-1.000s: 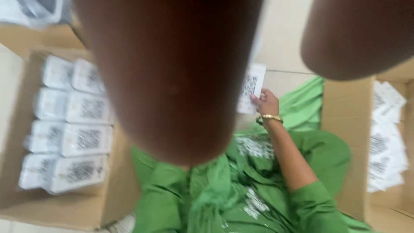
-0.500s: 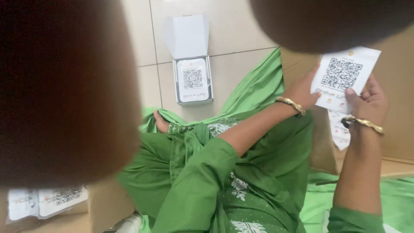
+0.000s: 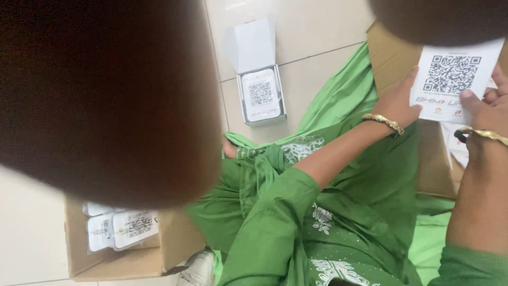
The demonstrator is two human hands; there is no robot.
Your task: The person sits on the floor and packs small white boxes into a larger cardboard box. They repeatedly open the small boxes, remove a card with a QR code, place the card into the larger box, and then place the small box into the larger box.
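A big dark blur, out of focus and very close to the lens, fills the upper left of the frame and hides much of the floor; a 2nd blur cuts across the upper right corner. Below centre the person's green garment (image 3: 338, 222) spreads over the pale tiled floor (image 3: 312, 79). At the right edge an open cardboard box (image 3: 391, 53) stands against the cloth, and at the lower left another carton (image 3: 121, 259) holds white packets with square code prints (image 3: 124, 229). At upper centre a small white box (image 3: 260, 79) lies on the tiles with its lid tipped up and a code card inside, well apart from both hands. At the upper right the white code card (image 3: 455, 85) is held over the right-hand box: the left hand (image 3: 394, 103) grips its left edge and the right hand (image 3: 489, 103) has a thumb pressed on its lower right — both hands closed on the 1 card, with a bangle on each wrist. The risk I judge likeliest is the thin card bending or slipping into the box beneath, since only its edges are pinched; the blurs could also hide a reach across the floor. Room is tight on the right, hemmed by cardboard wall and lap; the tiles between the small box and the knee lie open for moving.
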